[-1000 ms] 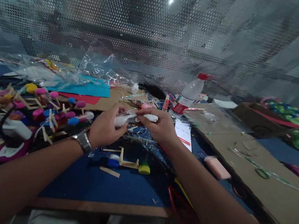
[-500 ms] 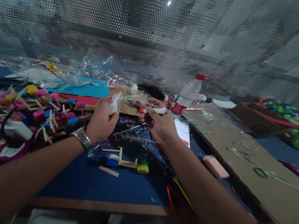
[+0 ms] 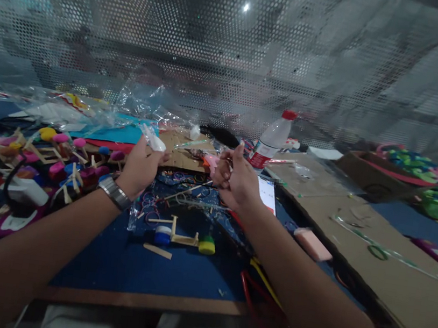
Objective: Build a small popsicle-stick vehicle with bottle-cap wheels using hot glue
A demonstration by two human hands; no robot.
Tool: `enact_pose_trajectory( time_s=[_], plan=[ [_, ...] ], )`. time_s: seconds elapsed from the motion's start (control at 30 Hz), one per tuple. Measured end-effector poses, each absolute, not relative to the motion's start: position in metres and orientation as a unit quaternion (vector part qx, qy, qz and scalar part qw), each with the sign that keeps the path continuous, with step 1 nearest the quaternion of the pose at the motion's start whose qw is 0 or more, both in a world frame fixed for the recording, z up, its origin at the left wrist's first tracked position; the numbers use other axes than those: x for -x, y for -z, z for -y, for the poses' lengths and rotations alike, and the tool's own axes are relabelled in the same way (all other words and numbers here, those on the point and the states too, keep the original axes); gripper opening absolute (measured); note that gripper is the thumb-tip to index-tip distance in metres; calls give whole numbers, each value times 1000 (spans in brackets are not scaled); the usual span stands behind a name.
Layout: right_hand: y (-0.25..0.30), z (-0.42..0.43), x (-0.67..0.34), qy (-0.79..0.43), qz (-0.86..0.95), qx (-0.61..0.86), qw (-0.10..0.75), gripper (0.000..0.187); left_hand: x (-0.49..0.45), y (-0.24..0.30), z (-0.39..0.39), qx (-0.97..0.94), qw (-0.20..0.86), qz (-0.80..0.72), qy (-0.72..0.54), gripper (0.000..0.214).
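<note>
My left hand (image 3: 139, 169) is closed round a soft white lump (image 3: 156, 143), which has clear plastic about its upper end. To its right, my right hand (image 3: 238, 180) is raised with the fingers curled in and the thumb up. A tiny pale speck shows at the thumb tip; I cannot make out what it is. Below and between the hands lies a small frame of wooden sticks (image 3: 186, 240) with a blue-and-white round piece (image 3: 163, 235) and a yellow-green one (image 3: 207, 246). A loose flat wooden stick (image 3: 157, 251) rests in front of it.
Many colourful stick-and-lump pieces (image 3: 76, 165) and a purple-white tool (image 3: 11, 221) crowd the left. A red-capped bottle (image 3: 271, 141), a phone (image 3: 267, 194) and a pink block (image 3: 312, 244) stand or lie on the right, beside cardboard (image 3: 385, 285). Clear plastic (image 3: 146, 99) lies behind.
The white roll that was in my right hand's fingers no longer shows there. My left hand has moved left with the white lump, and my right hand's fingers have curled, thumb upward.
</note>
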State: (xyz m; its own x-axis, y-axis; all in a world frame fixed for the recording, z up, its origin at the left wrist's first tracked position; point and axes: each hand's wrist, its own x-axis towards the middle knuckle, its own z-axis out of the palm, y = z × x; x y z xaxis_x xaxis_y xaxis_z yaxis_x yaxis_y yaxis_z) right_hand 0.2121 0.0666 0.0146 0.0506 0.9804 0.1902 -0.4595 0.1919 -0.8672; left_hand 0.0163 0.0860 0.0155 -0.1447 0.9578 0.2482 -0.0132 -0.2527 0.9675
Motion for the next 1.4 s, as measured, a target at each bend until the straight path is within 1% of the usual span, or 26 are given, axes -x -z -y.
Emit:
enact_pose_trajectory(
  time_s=[0.17, 0.3, 0.33, 0.37, 0.4, 0.43, 0.47, 0.5, 0.57, 0.63, 0.67, 0.73, 0.8, 0.87, 0.9, 0.93, 0.97, 1.0, 1.07, 1.17, 1.23, 1.3, 1.4],
  plan=[
    [-25, -63, -214, -505, 423, 334, 675, 54, -12, -31, -87, -449, 459, -460, -613, 25],
    [-37, -59, -218, -517, 454, 312, 655, 56, -8, -40, -84, -417, 477, -469, -616, 47],
    [-40, -58, -219, -522, 459, 306, 650, 53, -7, -42, -82, -413, 481, -470, -614, 49],
    [-44, -56, -219, -521, 467, 303, 647, 47, -7, -45, -80, -411, 484, -470, -613, 47],
    [-47, -54, -220, -513, 479, 303, 645, 37, -7, -49, -76, -412, 488, -466, -612, 41],
    [-51, -50, -220, -497, 499, 306, 640, 27, -7, -54, -71, -414, 493, -460, -611, 32],
    [-55, -46, -219, -475, 526, 309, 633, 22, -9, -60, -64, -419, 499, -451, -610, 21],
    [-60, -42, -217, -446, 558, 312, 626, 21, -12, -67, -57, -424, 511, -434, -609, 14],
    [-71, -31, -210, -363, 631, 316, 608, 23, -23, -83, -40, -437, 546, -390, -599, 20],
    [-82, -21, -202, -252, 701, 321, 585, 26, -38, -98, -25, -433, 644, -289, -561, 25],
    [-87, -18, -199, -194, 734, 325, 564, 29, -46, -104, -19, -436, 676, -245, -541, 27],
    [-95, -17, -196, -101, 792, 332, 502, 36, -60, -112, -12, -436, 689, -214, -538, 26],
    [-96, -23, -202, -53, 828, 324, 454, 46, -67, -114, -11, -418, 681, -232, -555, 21],
    [-89, -35, -218, -37, 827, 340, 447, 53, -64, -111, -14, -388, 665, -264, -581, 20],
    [-82, -43, -227, -33, 807, 377, 453, 52, -60, -108, -16, -375, 656, -277, -594, 20],
    [-74, -51, -237, -21, 777, 449, 441, 44, -55, -105, -18, -363, 647, -291, -604, 21],
    [-64, -58, -245, 5, 760, 535, 370, 39, -49, -102, -20, -355, 639, -303, -612, 24],
    [-54, -64, -252, 3, 759, 565, 324, 34, -43, -99, -22, -350, 631, -312, -618, 29],
    [-35, -73, -259, -2, 769, 586, 255, 27, -33, -94, -24, -342, 614, -327, -632, 38],
    [-16, -77, -255, 2, 778, 605, 167, 22, -25, -91, -25, -344, 596, -332, -645, 47],
    [-11, -77, -248, 2, 778, 618, 113, 22, -22, -92, -25, -344, 604, -321, -643, 50],
    [-10, -76, -242, 2, 775, 628, 70, 26, -19, -94, -23, -335, 616, -311, -642, 51],
    [-11, -75, -239, 8, 771, 636, 38, 32, -15, -99, -19, -321, 628, -299, -643, 54]
  ],
)
